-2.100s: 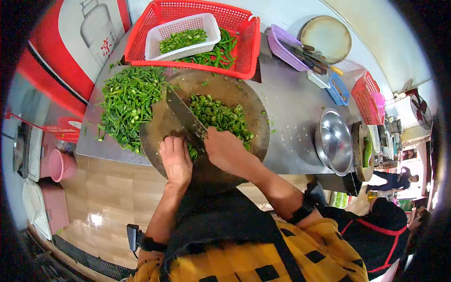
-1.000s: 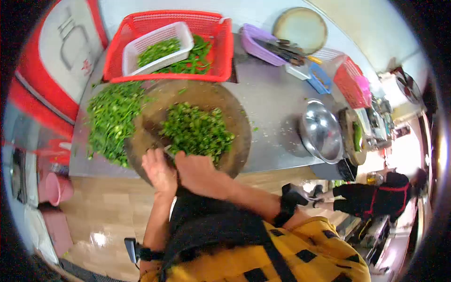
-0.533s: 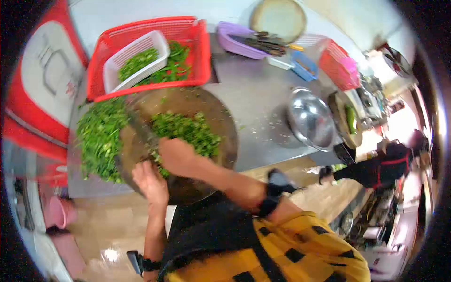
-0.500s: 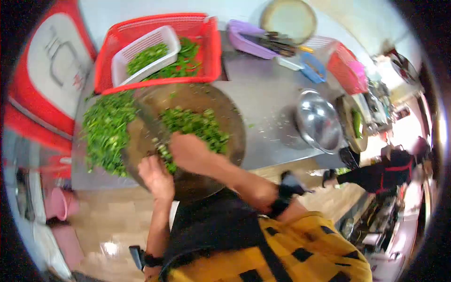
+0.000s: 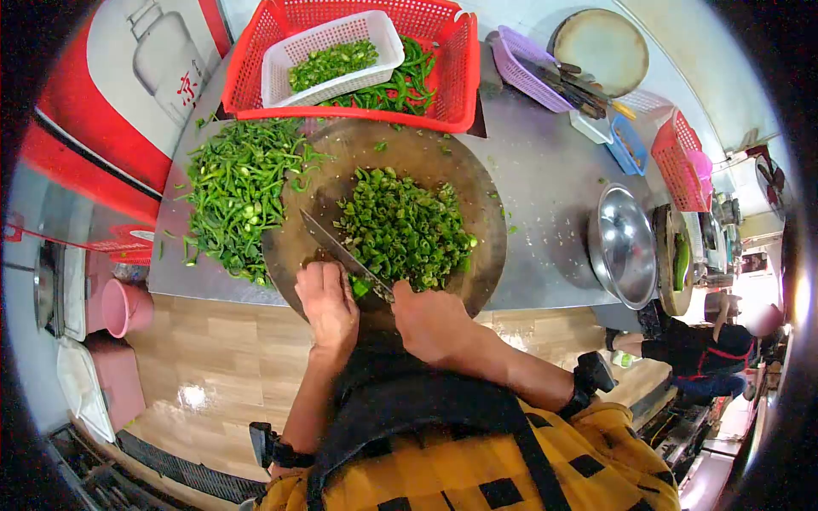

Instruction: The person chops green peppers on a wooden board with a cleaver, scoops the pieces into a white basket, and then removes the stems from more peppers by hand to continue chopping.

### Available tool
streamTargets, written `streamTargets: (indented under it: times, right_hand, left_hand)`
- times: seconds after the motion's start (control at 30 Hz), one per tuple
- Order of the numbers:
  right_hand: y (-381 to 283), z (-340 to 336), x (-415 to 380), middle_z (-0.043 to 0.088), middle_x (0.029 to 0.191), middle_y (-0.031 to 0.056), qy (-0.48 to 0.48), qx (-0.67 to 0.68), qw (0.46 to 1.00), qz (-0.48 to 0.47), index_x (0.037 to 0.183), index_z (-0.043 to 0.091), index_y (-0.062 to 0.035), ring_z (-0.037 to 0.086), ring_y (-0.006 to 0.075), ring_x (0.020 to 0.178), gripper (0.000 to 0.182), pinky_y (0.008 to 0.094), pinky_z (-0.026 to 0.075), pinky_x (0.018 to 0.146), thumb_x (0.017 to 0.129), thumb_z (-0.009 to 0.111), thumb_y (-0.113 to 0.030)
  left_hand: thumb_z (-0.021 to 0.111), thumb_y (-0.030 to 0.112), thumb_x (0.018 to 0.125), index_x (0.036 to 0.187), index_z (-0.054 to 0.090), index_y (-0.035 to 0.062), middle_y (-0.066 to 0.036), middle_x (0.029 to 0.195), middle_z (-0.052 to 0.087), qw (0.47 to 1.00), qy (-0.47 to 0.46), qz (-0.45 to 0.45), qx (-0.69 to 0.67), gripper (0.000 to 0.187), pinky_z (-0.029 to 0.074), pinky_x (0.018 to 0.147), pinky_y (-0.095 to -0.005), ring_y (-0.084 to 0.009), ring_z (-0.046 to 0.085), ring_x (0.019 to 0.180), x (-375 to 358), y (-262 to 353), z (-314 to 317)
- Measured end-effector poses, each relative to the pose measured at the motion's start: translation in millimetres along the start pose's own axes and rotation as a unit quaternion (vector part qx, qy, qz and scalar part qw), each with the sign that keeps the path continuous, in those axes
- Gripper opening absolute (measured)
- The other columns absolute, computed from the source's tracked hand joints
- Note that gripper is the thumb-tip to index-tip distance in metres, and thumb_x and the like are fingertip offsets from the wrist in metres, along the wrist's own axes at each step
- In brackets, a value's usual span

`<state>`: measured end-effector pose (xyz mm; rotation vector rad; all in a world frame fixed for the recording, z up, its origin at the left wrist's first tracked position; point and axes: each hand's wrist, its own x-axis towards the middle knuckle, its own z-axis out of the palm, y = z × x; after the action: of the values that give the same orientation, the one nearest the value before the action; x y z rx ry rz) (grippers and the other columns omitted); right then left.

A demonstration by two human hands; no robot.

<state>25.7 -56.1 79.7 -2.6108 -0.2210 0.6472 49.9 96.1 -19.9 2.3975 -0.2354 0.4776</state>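
A round wooden chopping board (image 5: 443,166) lies on the steel counter. A heap of chopped green peppers (image 5: 405,230) covers its middle. My right hand (image 5: 430,319) grips the handle of a cleaver (image 5: 341,251), whose blade slants up to the left along the edge of the heap. My left hand (image 5: 328,307) rests at the board's near edge, fingers curled on a few pepper pieces beside the blade. A pile of whole green peppers (image 5: 234,192) lies left of the board.
A red basket (image 5: 443,85) at the back holds a white basket of cut peppers (image 5: 328,55) and whole peppers. To the right sit a purple basket with utensils (image 5: 532,77), a steel bowl (image 5: 622,247) and small red basket (image 5: 677,162). Another person (image 5: 699,353) stands far right.
The camera view swung and is steady again. The cleaver swept through the heap and now lies along its left edge; the chopped heap sits more toward the board's middle.
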Motion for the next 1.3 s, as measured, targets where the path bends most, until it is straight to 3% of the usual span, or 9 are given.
streamTargets:
  times: [0.23, 0.3, 0.37, 0.53, 0.6, 0.7, 1.0, 1.13, 1.3]
  right_hand:
    - [-8, 15, 45, 0.059, 0.067, 0.0274, 0.037, 0.046, 0.996, -0.064, 0.088, 0.044, 0.0054, 0.060, 0.0456, 0.066, 0.018, 0.0549, 0.047, 0.061, 0.078, 0.052, -0.007]
    - [5, 20, 56, 0.059, 0.068, 0.0278, 0.064, 0.039, 0.996, -0.057, 0.085, 0.047, 0.0056, 0.060, 0.0458, 0.068, 0.017, 0.0535, 0.046, 0.062, 0.080, 0.052, -0.009]
    - [30, 26, 68, 0.058, 0.069, 0.0276, 0.099, 0.143, 0.983, -0.056, 0.082, 0.050, 0.0058, 0.059, 0.0459, 0.070, 0.019, 0.0517, 0.046, 0.064, 0.083, 0.053, -0.013]
    - [28, 19, 62, 0.058, 0.070, 0.0271, 0.135, 0.125, 0.978, -0.096, 0.084, 0.052, 0.0053, 0.058, 0.0460, 0.071, 0.022, 0.0504, 0.046, 0.063, 0.085, 0.054, -0.017]
    - [25, 11, 54, 0.061, 0.076, 0.0284, 0.077, 0.239, 0.968, -0.002, 0.085, 0.054, 0.0041, 0.061, 0.0461, 0.074, 0.023, 0.0520, 0.050, 0.066, 0.084, 0.051, -0.019]
    - [23, 27, 53, 0.060, 0.070, 0.0264, 0.121, 0.086, 0.989, -0.008, 0.084, 0.053, 0.0028, 0.060, 0.0451, 0.070, 0.018, 0.0525, 0.047, 0.063, 0.084, 0.052, -0.015]
    - [30, 26, 63, 0.059, 0.071, 0.0266, 0.191, 0.135, 0.971, -0.052, 0.083, 0.051, 0.0044, 0.058, 0.0457, 0.071, 0.020, 0.0514, 0.046, 0.064, 0.086, 0.050, -0.015]
    - [20, -2, 12, 0.058, 0.069, 0.0263, 0.146, 0.115, 0.982, -0.034, 0.085, 0.049, 0.0033, 0.058, 0.0462, 0.068, 0.019, 0.0518, 0.046, 0.062, 0.086, 0.051, -0.015]
    - [10, 2, -12, 0.059, 0.065, 0.0253, -0.004, -0.019, 1.000, -0.019, 0.093, 0.045, 0.0011, 0.060, 0.0451, 0.065, 0.016, 0.0533, 0.048, 0.059, 0.086, 0.048, -0.013]
  left_hand:
    - [0.054, 0.004, 0.077, 0.084, 0.050, 0.0026, -0.015, 0.086, 0.047, 0.997, -0.019, -0.014, 0.069, 0.008, 0.036, 0.071, -0.0449, -0.0347, 0.045, 0.082, 0, -7, 15]
    - [0.055, 0.005, 0.078, 0.084, 0.051, 0.0032, -0.015, 0.086, 0.047, 0.997, -0.035, -0.011, 0.073, 0.008, 0.036, 0.071, -0.0453, -0.0349, 0.046, 0.083, -1, -5, 13]
    - [0.055, 0.006, 0.079, 0.086, 0.052, 0.0041, -0.015, 0.087, 0.048, 0.994, -0.024, 0.005, 0.105, 0.008, 0.037, 0.071, -0.0453, -0.0345, 0.046, 0.084, 0, -2, 15]
    - [0.056, 0.006, 0.078, 0.086, 0.054, 0.0057, -0.013, 0.085, 0.049, 0.989, -0.012, 0.020, 0.143, 0.008, 0.037, 0.072, -0.0446, -0.0328, 0.047, 0.084, -4, 0, 13]
    - [0.056, 0.006, 0.078, 0.085, 0.054, 0.0056, -0.012, 0.085, 0.049, 0.988, -0.007, 0.020, 0.150, 0.007, 0.037, 0.072, -0.0444, -0.0328, 0.047, 0.085, -5, 2, 12]
    - [0.056, 0.005, 0.078, 0.084, 0.054, 0.0053, -0.012, 0.085, 0.049, 0.990, 0.000, 0.024, 0.137, 0.007, 0.037, 0.072, -0.0439, -0.0328, 0.047, 0.085, -7, 2, 12]
    - [0.054, 0.007, 0.085, 0.091, 0.057, 0.0026, -0.015, 0.091, 0.054, 0.999, 0.034, -0.006, -0.005, 0.008, 0.038, 0.076, -0.0432, -0.0337, 0.049, 0.086, -8, 0, -4]
    - [0.054, 0.005, 0.085, 0.094, 0.057, 0.0018, -0.016, 0.093, 0.055, 0.998, 0.018, -0.020, -0.048, 0.010, 0.038, 0.078, -0.0432, -0.0345, 0.048, 0.086, -20, 4, -21]
    - [0.054, 0.003, 0.084, 0.095, 0.057, 0.0029, -0.014, 0.095, 0.053, 1.000, 0.003, 0.020, -0.009, 0.012, 0.038, 0.077, -0.0424, -0.0342, 0.047, 0.089, -24, 8, -6]
